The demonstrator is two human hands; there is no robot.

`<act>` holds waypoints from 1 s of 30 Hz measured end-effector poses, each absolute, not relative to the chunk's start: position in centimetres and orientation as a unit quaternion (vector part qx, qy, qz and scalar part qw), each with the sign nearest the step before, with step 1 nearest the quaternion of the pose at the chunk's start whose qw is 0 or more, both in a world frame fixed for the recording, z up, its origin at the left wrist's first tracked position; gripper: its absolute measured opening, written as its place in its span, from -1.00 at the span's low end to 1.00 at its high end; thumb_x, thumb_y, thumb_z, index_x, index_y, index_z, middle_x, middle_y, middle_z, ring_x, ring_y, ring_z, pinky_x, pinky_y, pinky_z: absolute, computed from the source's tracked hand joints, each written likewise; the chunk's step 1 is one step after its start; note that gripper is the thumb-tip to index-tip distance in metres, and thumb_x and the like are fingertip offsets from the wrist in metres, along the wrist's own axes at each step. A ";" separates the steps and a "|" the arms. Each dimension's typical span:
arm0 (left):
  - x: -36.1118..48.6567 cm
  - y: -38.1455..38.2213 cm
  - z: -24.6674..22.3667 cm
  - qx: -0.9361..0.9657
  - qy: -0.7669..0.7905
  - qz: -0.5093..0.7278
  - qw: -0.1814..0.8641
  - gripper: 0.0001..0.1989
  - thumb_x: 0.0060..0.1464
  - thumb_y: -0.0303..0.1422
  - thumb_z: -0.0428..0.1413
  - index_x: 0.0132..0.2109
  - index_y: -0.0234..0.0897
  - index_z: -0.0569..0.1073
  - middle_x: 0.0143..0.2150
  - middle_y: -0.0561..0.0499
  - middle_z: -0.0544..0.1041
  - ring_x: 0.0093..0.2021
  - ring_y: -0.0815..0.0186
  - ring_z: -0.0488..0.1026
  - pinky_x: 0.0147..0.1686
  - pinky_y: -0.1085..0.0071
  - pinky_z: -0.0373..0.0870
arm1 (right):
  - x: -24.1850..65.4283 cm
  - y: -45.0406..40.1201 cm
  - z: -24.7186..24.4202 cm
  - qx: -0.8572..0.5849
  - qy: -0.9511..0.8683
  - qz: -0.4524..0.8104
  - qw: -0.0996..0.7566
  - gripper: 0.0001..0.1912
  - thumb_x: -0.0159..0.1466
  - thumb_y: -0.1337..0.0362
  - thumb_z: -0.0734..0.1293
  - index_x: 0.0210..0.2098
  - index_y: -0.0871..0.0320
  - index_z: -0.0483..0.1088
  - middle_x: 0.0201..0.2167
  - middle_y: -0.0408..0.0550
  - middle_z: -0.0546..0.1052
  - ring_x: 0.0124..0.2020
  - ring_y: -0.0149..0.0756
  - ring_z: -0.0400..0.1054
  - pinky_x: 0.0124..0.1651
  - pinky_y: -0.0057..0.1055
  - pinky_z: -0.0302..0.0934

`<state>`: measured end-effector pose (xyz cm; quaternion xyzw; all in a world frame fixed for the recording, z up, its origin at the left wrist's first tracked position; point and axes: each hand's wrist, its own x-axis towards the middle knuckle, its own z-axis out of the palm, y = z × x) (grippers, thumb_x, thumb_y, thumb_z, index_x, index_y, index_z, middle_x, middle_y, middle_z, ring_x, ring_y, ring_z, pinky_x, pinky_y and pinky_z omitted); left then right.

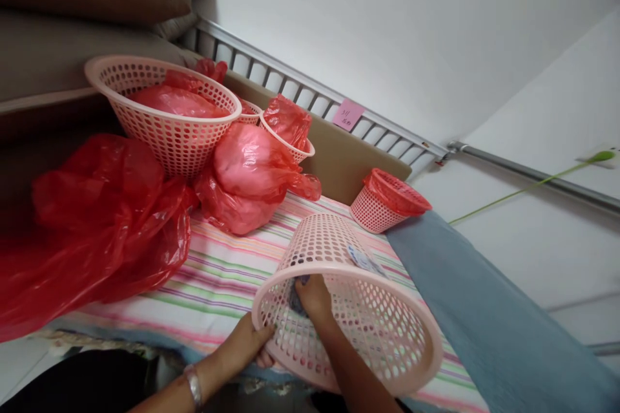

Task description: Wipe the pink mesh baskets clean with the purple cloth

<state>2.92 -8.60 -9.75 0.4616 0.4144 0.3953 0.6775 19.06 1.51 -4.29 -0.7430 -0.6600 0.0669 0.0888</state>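
Observation:
A pink perforated plastic basket (327, 238) lies tilted on its side on the striped cloth, its mouth turned toward me. My left hand (254, 340) grips the basket's rim at the left, thumb inside and fingers outside. Inside the basket is my right hand (314, 296), closed on a bunched dark grey-blue cloth (296, 300) and pressing it against the inner wall. Part of that cloth is hidden by the fingers. A blue and white label (364, 260) shows on the basket's upper side.
Red plastic bags (111, 206) lie at the left. A large pink basket (165, 135) holds a red bag, with a filled red bag (249, 174) beside it. A small basket (378, 209) lined in red stands behind. The metal bed rail (290, 67) carries a pink note (348, 114).

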 end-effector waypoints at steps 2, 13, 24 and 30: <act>3.0 -8.6 -9.5 0.459 0.418 0.394 0.677 -0.40 -0.08 0.20 0.00 -0.36 -0.34 0.41 -0.64 -0.07 0.49 -0.65 0.28 0.42 -0.60 0.39 0.37 | 18.7 -1.9 -4.9 -0.727 -0.677 0.056 0.100 -0.49 0.14 0.24 0.21 0.08 0.23 0.22 -0.01 0.15 0.41 -0.02 -0.10 0.34 -0.06 -0.29 0.23; 2.8 -8.8 -7.9 0.465 0.452 0.388 0.654 -0.40 -0.02 0.17 -0.05 -0.37 -0.37 0.41 -0.69 0.01 0.42 -0.69 0.33 0.38 -0.63 0.44 0.33 | 18.0 -11.6 -6.2 -0.659 -0.732 0.095 0.144 -0.60 0.05 0.34 0.25 -0.08 0.10 0.29 -0.14 0.01 0.46 -0.09 -0.19 0.38 -0.09 -0.40 0.23; 1.2 -7.9 -6.5 0.529 0.482 0.386 0.581 -0.55 0.05 -0.01 -0.05 -0.47 -0.34 0.37 -0.70 0.04 0.36 -0.69 0.33 0.35 -0.69 0.47 0.25 | 20.2 5.1 -3.5 -0.698 -0.708 0.008 0.112 -0.59 0.23 0.11 0.17 0.01 0.10 0.37 0.06 0.02 0.41 0.15 -0.12 0.19 0.18 -0.25 -0.01; 0.4 -7.4 -6.6 0.522 0.483 0.410 0.571 -0.62 0.06 -0.09 -0.04 -0.45 -0.35 0.38 -0.66 0.03 0.38 -0.66 0.33 0.36 -0.66 0.48 0.26 | 19.6 6.7 -4.1 -0.716 -0.689 0.011 0.107 -0.63 0.22 0.15 0.17 -0.04 0.08 0.41 -0.03 -0.01 0.48 0.14 -0.10 0.20 0.17 -0.23 0.01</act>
